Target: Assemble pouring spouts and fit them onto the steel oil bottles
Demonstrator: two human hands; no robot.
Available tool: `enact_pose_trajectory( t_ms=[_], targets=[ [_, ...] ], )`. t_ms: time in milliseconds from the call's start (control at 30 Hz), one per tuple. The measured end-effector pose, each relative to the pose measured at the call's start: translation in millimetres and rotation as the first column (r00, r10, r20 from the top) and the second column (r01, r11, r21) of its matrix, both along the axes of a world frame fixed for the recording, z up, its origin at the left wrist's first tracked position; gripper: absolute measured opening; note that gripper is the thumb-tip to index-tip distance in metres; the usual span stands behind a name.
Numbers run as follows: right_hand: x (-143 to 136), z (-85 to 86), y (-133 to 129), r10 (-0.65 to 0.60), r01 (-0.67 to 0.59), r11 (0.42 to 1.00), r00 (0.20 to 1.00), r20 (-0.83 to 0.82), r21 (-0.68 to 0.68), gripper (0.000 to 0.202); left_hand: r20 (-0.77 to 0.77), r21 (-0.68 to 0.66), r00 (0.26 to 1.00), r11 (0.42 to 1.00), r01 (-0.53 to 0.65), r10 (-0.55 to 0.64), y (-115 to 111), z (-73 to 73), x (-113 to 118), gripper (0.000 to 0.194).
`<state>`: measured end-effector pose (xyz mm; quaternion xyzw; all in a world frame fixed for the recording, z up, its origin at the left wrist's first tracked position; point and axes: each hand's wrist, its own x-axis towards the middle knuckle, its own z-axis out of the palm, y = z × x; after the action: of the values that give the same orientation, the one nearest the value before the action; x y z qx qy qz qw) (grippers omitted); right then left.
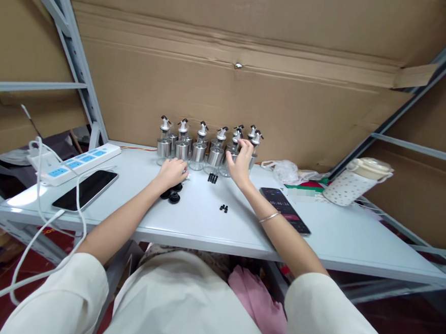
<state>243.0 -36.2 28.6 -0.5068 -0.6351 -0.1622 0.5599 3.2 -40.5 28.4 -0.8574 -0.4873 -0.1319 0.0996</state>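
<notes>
Glass bottles with brushed-metal sleeves (198, 152) and silver-and-black pourer tops stand in rows at the back of the table. My right hand (241, 164) is raised in front of the bottles on the right, thumb and fingers apart, close to one pourer top (237, 135); it partly covers the bottles behind. My left hand (172, 174) rests low on the table with its fingers curled, beside small whitish pieces. What its fingers hold, if anything, is hidden. Round black caps (174, 197) lie just under and in front of it. Between my hands sit several short black tubes (212, 178) and small black plugs (223, 208).
To the left are a white power strip (81, 163), a phone (87, 190) and looping white cables. A second phone (284, 210) with a running timer lies under my right forearm. Further right are a plastic bag (284, 170) and a dotted bottle (354, 182). Cardboard (221, 85) walls the back.
</notes>
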Motion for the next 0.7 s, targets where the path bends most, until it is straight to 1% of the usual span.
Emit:
enact_pose_trajectory(
  t_ms=[100, 167, 267, 333, 367, 400, 467, 533, 567, 600, 700],
  targets=[
    [-3.1, 0.9, -21.2, 0.007, -0.008, 1.0, 0.999, 0.036, 0.022, 0.035, 0.009, 0.02, 1.0, 1.0, -0.015, 0.015, -0.3, -3.3, 3.4, 0.018],
    [-5.1, 2.4, -29.7, 0.048, -0.048, 0.999, 0.997, 0.06, -0.006, 0.027, 0.026, 0.03, 1.0, 1.0, -0.005, 0.004, 0.8, -4.6, 2.8, 0.016],
    [-10.0, 7.7, -37.9, 0.16, -0.151, 0.984, 0.982, 0.104, -0.096, 0.022, 0.091, 0.113, 0.992, 0.99, 0.081, -0.091, 0.6, -3.0, 1.4, 0.011],
    [-14.8, 12.4, -43.4, 0.271, -0.25, 0.949, 0.958, 0.094, -0.192, 0.018, 0.147, 0.202, 0.972, 0.967, 0.153, -0.184, -2.7, 0.1, 2.6, 0.011],
    [-17.6, 14.5, -46.5, 0.335, -0.309, 0.917, 0.94, 0.066, -0.254, 0.017, 0.171, 0.242, 0.958, 0.952, 0.186, -0.231, -5.2, 1.8, 4.1, 0.011],
    [-20.4, 16.2, -49.6, 0.399, -0.371, 0.87, 0.917, 0.022, -0.325, 0.018, 0.185, 0.275, 0.943, 0.936, 0.22, -0.276, -8.3, 3.3, 6.1, 0.012],
    [-25.8, 17.4, -55.0, 0.507, -0.491, 0.74, 0.856, -0.099, -0.459, 0.022, 0.181, 0.314, 0.911, 0.9, 0.304, -0.371, -14.8, 5.2, 10.8, 0.012],
    [-29.9, 16.0, -57.6, 0.561, -0.585, 0.619, 0.797, -0.225, -0.524, 0.026, 0.152, 0.329, 0.88, 0.862, 0.385, -0.45, -20.0, 5.4, 15.1, 0.012],
    [-31.1, 14.6, -57.5, 0.573, -0.625, 0.579, 0.769, -0.284, -0.524, 0.027, 0.141, 0.331, 0.868, 0.849, 0.411, -0.476, -21.7, 5.0, 16.5, 0.012],
    [-31.7, 13.1, -56.6, 0.578, -0.661, 0.554, 0.743, -0.338, -0.506, 0.029, 0.138, 0.333, 0.86, 0.841, 0.426, -0.491, -22.7, 4.4, 17.5, 0.011],
    [-30.2, 9.3, -51.0, 0.565, -0.731, 0.529, 0.683, -0.464, -0.431, 0.031, 0.154, 0.331, 0.848, 0.835, 0.44, -0.508, -22.7, 2.5, 18.2, 0.01]
  ],
)
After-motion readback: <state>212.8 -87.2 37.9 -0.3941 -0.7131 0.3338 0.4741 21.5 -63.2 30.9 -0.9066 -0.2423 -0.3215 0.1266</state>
